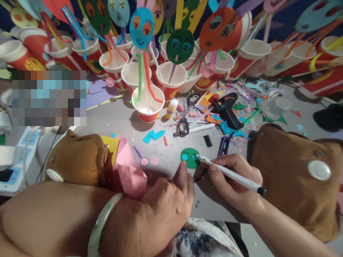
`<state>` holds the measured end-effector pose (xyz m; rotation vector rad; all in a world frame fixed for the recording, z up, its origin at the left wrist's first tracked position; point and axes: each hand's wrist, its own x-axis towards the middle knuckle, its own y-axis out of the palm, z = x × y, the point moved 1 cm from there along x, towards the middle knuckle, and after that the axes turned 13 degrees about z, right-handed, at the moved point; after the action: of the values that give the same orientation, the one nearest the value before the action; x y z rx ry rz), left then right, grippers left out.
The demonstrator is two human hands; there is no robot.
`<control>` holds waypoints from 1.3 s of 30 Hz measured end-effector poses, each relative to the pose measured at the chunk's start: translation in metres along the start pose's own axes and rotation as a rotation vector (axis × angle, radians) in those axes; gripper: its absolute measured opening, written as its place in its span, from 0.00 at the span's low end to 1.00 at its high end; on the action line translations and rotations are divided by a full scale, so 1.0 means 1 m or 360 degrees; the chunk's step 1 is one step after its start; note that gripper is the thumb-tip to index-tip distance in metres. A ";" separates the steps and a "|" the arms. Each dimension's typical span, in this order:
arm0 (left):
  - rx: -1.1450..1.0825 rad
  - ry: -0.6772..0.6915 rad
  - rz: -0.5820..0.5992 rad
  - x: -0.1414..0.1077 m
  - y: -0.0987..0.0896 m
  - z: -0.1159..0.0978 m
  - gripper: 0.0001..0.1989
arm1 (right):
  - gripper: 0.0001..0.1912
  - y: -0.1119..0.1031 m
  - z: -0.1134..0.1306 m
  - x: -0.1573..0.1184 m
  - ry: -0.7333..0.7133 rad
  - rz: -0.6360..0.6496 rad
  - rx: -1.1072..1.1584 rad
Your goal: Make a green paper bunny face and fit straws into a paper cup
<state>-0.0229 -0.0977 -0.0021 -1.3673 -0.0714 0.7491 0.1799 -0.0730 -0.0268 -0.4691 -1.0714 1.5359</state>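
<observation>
A green paper oval (189, 163) lies on the grey table, with two light-blue spots and drawn lashes above the left one. My left hand (168, 201) rests beside it, index finger stretched out and its tip on the oval's lower edge; the other fingers are partly bent. A white pen (235, 174) with a black end is gripped in my right hand (233, 178). Its tip touches the oval at the right blue spot. Left of the oval lie a pink paper disc with a dark outline (144, 161), a plain pink disc (155, 160) and crumpled pink paper (130, 171).
Scissors (187, 114), a glue stick (171, 109), a black glue gun (229, 110) and paper scraps lie beyond my hands. Several red-and-white paper cups (148, 103) with paper faces stand behind. Brown padded pieces (292, 178) flank my arms; a power strip (21, 157) is at left.
</observation>
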 end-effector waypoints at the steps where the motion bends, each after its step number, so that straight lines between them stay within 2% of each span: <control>1: -0.0002 -0.0007 0.0001 0.001 0.002 -0.001 0.29 | 0.05 0.000 0.000 0.000 0.0002 0.0001 -0.0005; 7: -0.0083 0.0003 0.0055 0.008 0.012 -0.011 0.29 | 0.05 0.002 -0.002 -0.003 0.0042 0.0014 0.0022; 18: -0.0113 0.0008 0.0097 0.010 0.012 -0.009 0.27 | 0.05 0.004 -0.001 -0.001 -0.0027 0.0048 0.0120; 25: -0.0084 0.0039 0.0099 0.011 0.004 -0.007 0.28 | 0.05 0.000 0.004 0.002 -0.0054 0.0025 0.0109; 33: -0.0139 0.0001 0.0041 0.009 0.013 -0.010 0.28 | 0.05 0.002 0.000 -0.001 0.0067 -0.0019 0.0043; 39: -0.0149 -0.0020 0.0066 0.011 0.016 -0.012 0.29 | 0.05 0.003 -0.003 -0.001 0.0043 -0.0002 0.0104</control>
<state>-0.0160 -0.1023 -0.0236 -1.4571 -0.0891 0.7974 0.1807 -0.0730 -0.0308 -0.4431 -0.9975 1.5541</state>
